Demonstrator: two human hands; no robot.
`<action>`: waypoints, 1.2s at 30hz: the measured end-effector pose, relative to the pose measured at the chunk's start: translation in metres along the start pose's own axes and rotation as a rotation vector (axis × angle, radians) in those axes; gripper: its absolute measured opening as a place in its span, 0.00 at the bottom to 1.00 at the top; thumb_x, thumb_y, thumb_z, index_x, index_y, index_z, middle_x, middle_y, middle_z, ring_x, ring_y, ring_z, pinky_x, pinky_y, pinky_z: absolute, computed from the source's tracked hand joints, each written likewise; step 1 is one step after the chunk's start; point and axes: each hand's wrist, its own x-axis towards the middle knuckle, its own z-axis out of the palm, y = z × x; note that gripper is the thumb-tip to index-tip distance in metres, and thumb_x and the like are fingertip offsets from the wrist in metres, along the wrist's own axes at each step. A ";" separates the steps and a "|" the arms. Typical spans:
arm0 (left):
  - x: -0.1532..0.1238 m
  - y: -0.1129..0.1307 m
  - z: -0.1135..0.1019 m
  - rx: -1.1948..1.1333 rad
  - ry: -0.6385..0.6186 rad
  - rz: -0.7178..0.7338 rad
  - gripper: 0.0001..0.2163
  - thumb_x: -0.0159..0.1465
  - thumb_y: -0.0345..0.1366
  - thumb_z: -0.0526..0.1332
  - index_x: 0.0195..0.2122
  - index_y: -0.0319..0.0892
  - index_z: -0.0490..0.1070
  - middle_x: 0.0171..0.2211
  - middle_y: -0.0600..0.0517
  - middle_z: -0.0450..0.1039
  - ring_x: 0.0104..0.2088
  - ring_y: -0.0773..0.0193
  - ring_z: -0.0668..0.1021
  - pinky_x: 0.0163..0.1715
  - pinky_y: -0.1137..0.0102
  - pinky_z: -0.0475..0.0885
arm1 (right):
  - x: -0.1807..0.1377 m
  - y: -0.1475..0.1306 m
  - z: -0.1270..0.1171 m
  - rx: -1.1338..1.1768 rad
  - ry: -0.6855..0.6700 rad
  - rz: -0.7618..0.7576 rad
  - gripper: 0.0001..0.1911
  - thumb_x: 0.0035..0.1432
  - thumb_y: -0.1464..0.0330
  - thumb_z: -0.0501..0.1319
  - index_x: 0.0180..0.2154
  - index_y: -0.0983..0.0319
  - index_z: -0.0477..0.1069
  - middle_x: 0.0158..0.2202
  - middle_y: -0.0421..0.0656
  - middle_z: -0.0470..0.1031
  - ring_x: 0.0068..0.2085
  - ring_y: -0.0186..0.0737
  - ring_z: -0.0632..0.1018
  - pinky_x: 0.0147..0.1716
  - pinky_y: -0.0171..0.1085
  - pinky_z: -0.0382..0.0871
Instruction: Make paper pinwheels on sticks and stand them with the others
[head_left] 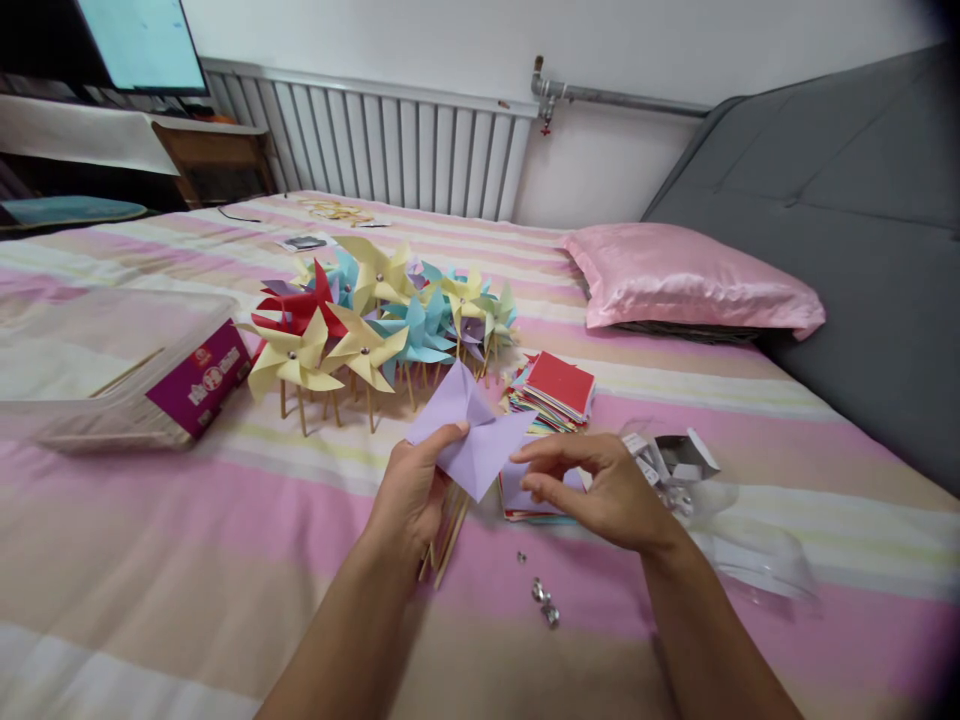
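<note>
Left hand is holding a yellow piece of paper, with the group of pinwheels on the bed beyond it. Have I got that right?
Not quite: the paper in the left hand is light purple, not yellow, as the head view shows. The group of pinwheels is indeed on the bed beyond it.

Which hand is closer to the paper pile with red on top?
Right. The right hand is just this side of the red-topped pile; the left hand, holding purple paper, is farther off to its left.
</note>
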 end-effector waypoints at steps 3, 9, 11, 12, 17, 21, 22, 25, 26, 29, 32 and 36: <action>-0.001 -0.001 0.000 -0.004 -0.036 -0.041 0.12 0.46 0.26 0.68 0.33 0.33 0.74 0.28 0.49 0.77 0.27 0.65 0.76 0.28 0.73 0.72 | 0.002 0.000 0.006 0.007 -0.065 0.016 0.11 0.52 0.71 0.63 0.40 0.57 0.77 0.31 0.41 0.79 0.28 0.35 0.78 0.27 0.33 0.73; -0.005 -0.004 0.003 -0.028 -0.097 -0.089 0.10 0.45 0.25 0.67 0.31 0.33 0.75 0.29 0.48 0.77 0.27 0.66 0.76 0.29 0.73 0.71 | 0.004 0.003 0.012 0.008 0.005 0.013 0.07 0.51 0.67 0.65 0.35 0.57 0.79 0.30 0.41 0.80 0.26 0.35 0.77 0.25 0.33 0.73; -0.007 -0.004 0.005 -0.031 -0.118 -0.086 0.08 0.46 0.25 0.67 0.29 0.33 0.74 0.28 0.48 0.77 0.26 0.66 0.76 0.29 0.73 0.71 | 0.004 0.003 0.013 0.017 0.047 0.026 0.06 0.50 0.65 0.66 0.33 0.57 0.79 0.29 0.41 0.80 0.25 0.35 0.76 0.24 0.33 0.73; -0.008 -0.004 0.005 -0.031 -0.130 -0.082 0.07 0.46 0.24 0.67 0.28 0.33 0.74 0.28 0.48 0.77 0.26 0.66 0.76 0.29 0.73 0.71 | 0.004 0.003 0.014 0.023 0.067 0.037 0.06 0.49 0.64 0.66 0.31 0.57 0.79 0.28 0.41 0.79 0.25 0.35 0.76 0.24 0.33 0.72; -0.012 -0.005 0.008 -0.020 -0.158 -0.029 0.08 0.47 0.25 0.67 0.30 0.32 0.74 0.25 0.50 0.76 0.25 0.67 0.75 0.28 0.73 0.70 | 0.006 0.001 0.021 0.092 0.143 0.075 0.08 0.48 0.63 0.67 0.25 0.61 0.77 0.25 0.41 0.78 0.24 0.35 0.75 0.23 0.33 0.71; -0.012 -0.007 0.006 0.003 -0.151 0.020 0.09 0.47 0.27 0.67 0.31 0.32 0.74 0.27 0.49 0.76 0.27 0.66 0.75 0.30 0.73 0.70 | 0.007 0.001 0.026 0.162 0.199 0.093 0.08 0.49 0.65 0.67 0.25 0.62 0.75 0.23 0.41 0.77 0.25 0.35 0.76 0.25 0.32 0.70; -0.011 -0.008 0.006 0.007 -0.150 0.035 0.09 0.48 0.28 0.68 0.31 0.33 0.74 0.28 0.49 0.76 0.28 0.66 0.75 0.31 0.73 0.70 | 0.008 0.001 0.027 0.166 0.219 0.097 0.08 0.50 0.65 0.66 0.25 0.62 0.74 0.23 0.41 0.76 0.25 0.35 0.76 0.26 0.32 0.70; -0.011 -0.011 0.005 0.014 -0.141 0.058 0.11 0.47 0.29 0.68 0.33 0.34 0.74 0.31 0.49 0.77 0.30 0.66 0.76 0.33 0.72 0.70 | 0.008 0.003 0.029 0.153 0.283 0.116 0.08 0.51 0.65 0.65 0.25 0.62 0.74 0.26 0.42 0.77 0.27 0.36 0.76 0.27 0.33 0.69; -0.011 -0.011 0.006 0.017 -0.137 0.059 0.11 0.47 0.29 0.68 0.33 0.34 0.75 0.31 0.49 0.77 0.30 0.66 0.76 0.33 0.72 0.70 | 0.008 0.004 0.029 0.150 0.298 0.121 0.07 0.51 0.65 0.65 0.26 0.62 0.75 0.29 0.43 0.77 0.29 0.36 0.77 0.28 0.33 0.69; -0.013 -0.012 0.009 0.032 -0.128 0.056 0.13 0.47 0.29 0.68 0.35 0.35 0.75 0.31 0.49 0.77 0.31 0.64 0.76 0.34 0.71 0.70 | 0.009 0.009 0.031 0.150 0.336 0.134 0.07 0.51 0.65 0.65 0.26 0.62 0.75 0.41 0.46 0.76 0.34 0.38 0.78 0.32 0.34 0.70; -0.014 -0.011 0.011 0.060 -0.097 0.068 0.12 0.45 0.29 0.69 0.33 0.35 0.75 0.30 0.49 0.77 0.30 0.65 0.76 0.32 0.72 0.69 | 0.009 0.012 0.032 0.140 0.379 0.148 0.07 0.50 0.64 0.65 0.25 0.62 0.75 0.43 0.47 0.75 0.38 0.40 0.77 0.34 0.35 0.70; -0.013 -0.012 0.011 0.095 -0.078 0.076 0.11 0.44 0.30 0.69 0.31 0.35 0.76 0.31 0.48 0.77 0.30 0.64 0.76 0.33 0.70 0.70 | 0.009 0.012 0.033 0.140 0.404 0.151 0.08 0.50 0.64 0.65 0.25 0.62 0.75 0.43 0.47 0.75 0.40 0.42 0.77 0.35 0.35 0.71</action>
